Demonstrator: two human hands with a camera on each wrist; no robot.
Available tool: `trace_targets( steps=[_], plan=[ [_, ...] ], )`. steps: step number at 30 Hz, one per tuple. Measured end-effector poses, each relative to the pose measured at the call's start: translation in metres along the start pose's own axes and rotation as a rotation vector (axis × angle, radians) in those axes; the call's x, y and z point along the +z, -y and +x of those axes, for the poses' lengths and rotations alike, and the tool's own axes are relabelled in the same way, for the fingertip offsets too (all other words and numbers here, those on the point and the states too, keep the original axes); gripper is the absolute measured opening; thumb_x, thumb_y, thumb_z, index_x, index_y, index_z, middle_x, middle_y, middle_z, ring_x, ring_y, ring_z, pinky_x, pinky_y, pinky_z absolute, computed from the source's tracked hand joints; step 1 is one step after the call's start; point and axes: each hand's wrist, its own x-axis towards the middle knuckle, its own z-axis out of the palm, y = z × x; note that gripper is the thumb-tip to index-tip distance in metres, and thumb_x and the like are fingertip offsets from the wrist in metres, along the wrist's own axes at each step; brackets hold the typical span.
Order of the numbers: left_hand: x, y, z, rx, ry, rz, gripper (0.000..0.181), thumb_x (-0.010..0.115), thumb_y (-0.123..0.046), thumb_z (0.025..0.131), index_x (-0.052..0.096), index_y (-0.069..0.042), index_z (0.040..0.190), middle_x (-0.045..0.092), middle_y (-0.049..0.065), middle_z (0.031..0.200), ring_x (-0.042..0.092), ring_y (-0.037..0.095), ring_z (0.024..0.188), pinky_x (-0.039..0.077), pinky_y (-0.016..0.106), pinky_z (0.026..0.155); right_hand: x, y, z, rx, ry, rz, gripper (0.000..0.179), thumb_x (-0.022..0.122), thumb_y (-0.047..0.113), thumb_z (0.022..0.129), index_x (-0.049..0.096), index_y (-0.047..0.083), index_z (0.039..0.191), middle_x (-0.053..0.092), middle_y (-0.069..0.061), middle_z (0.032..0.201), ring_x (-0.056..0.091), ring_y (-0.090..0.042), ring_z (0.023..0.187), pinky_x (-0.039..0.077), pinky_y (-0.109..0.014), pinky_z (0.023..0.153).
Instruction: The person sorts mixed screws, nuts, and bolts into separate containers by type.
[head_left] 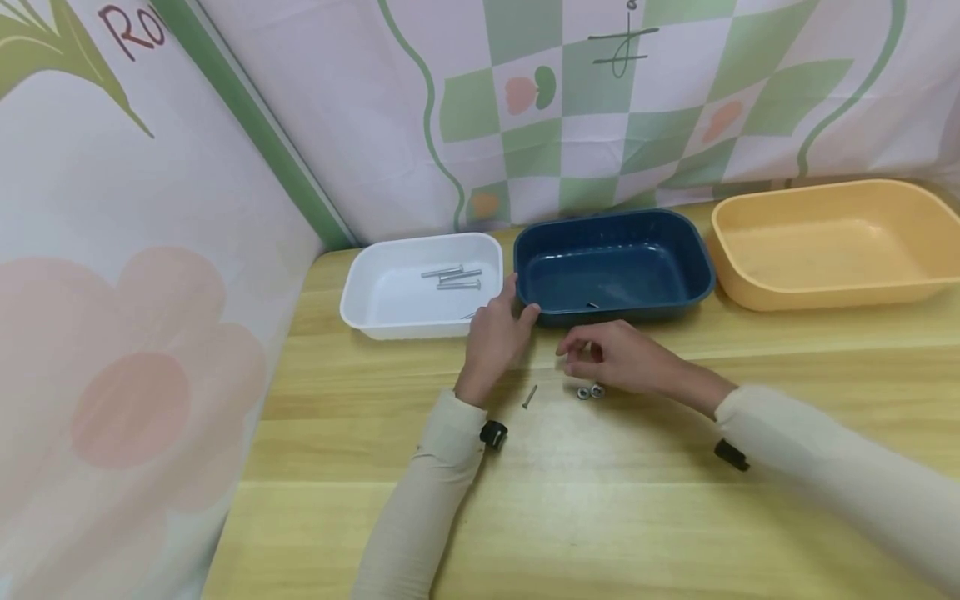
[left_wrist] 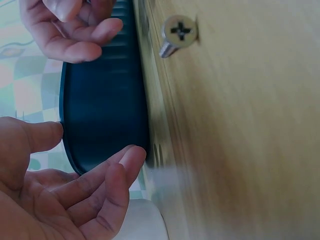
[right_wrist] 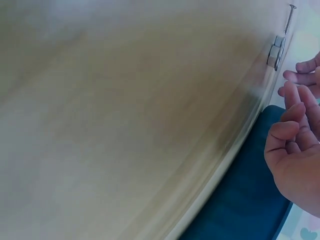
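Note:
My left hand (head_left: pixel 512 315) hovers at the near corner between the white tray (head_left: pixel 375 321) and the blue tray (head_left: pixel 686 287), fingers relaxed and empty; the left wrist view shows its open palm (left_wrist: pixel 100 172) facing the blue tray's wall (left_wrist: pixel 105 100). My right hand (head_left: pixel 573 357) hangs just above two small nuts (head_left: pixel 589 391) on the table, its fingers loosely curled with nothing seen in them (right_wrist: pixel 292 132). A loose screw (head_left: pixel 529 396) lies on the wood between the hands, also clear in the left wrist view (left_wrist: pixel 176 35). The nuts (right_wrist: pixel 274 52) and screw (right_wrist: pixel 289 17) lie at the top of the right wrist view.
Three screws (head_left: pixel 454 278) lie in the white tray, with another by its near right corner. The blue tray holds one small dark piece (head_left: pixel 592 305). A yellow tray (head_left: pixel 757 292) stands at the right. Patterned cloth walls close off the back and left.

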Motion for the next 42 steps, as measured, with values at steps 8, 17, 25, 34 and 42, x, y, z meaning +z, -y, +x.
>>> trace_targets(
  steps=[8, 17, 25, 34, 42],
  plan=[
    [-0.001, -0.001, 0.0, -0.009, 0.008, 0.002, 0.061, 0.06, -0.033, 0.101, 0.038, -0.014, 0.155, 0.058, 0.014, 0.139, 0.061, 0.03, 0.117, 0.048, 0.044, 0.098, 0.005, 0.005, 0.006, -0.014, 0.042, 0.016, 0.018, 0.075, 0.011, 0.089, 0.073, 0.008, 0.107, 0.069, 0.006, 0.091, 0.056, -0.014, 0.067, 0.047, -0.027, 0.061],
    [-0.002, -0.001, 0.001, -0.014, 0.017, 0.001, 0.061, 0.061, -0.033, 0.101, 0.038, -0.015, 0.155, 0.06, 0.015, 0.137, 0.062, 0.03, 0.113, 0.049, 0.045, 0.095, 0.012, 0.006, 0.01, -0.062, 0.057, 0.023, 0.018, 0.076, 0.006, 0.088, 0.073, 0.005, 0.106, 0.068, 0.006, 0.089, 0.059, -0.013, 0.076, 0.053, -0.03, 0.072],
    [-0.002, 0.0, 0.001, -0.012, 0.024, 0.007, 0.061, 0.06, -0.034, 0.101, 0.038, -0.015, 0.155, 0.059, 0.014, 0.137, 0.062, 0.029, 0.11, 0.049, 0.044, 0.095, 0.017, 0.006, 0.016, -0.072, 0.092, 0.008, 0.023, 0.079, 0.008, 0.086, 0.073, 0.007, 0.108, 0.065, 0.006, 0.087, 0.057, -0.013, 0.075, 0.051, -0.029, 0.068],
    [-0.001, 0.0, 0.0, -0.014, 0.024, 0.001, 0.061, 0.059, -0.033, 0.102, 0.037, -0.015, 0.156, 0.058, 0.013, 0.139, 0.062, 0.029, 0.109, 0.049, 0.045, 0.095, 0.022, 0.01, 0.021, -0.08, 0.135, 0.001, 0.027, 0.082, 0.006, 0.082, 0.074, 0.009, 0.108, 0.066, 0.0, 0.092, 0.056, -0.017, 0.077, 0.048, -0.031, 0.07],
    [-0.001, 0.0, 0.0, -0.01, 0.021, 0.002, 0.061, 0.059, -0.033, 0.102, 0.038, -0.015, 0.156, 0.059, 0.013, 0.138, 0.062, 0.03, 0.115, 0.048, 0.045, 0.097, 0.025, 0.014, 0.024, -0.092, 0.144, -0.018, 0.029, 0.082, 0.004, 0.081, 0.075, 0.007, 0.109, 0.069, 0.0, 0.096, 0.058, -0.02, 0.08, 0.05, -0.032, 0.072]
  ],
)
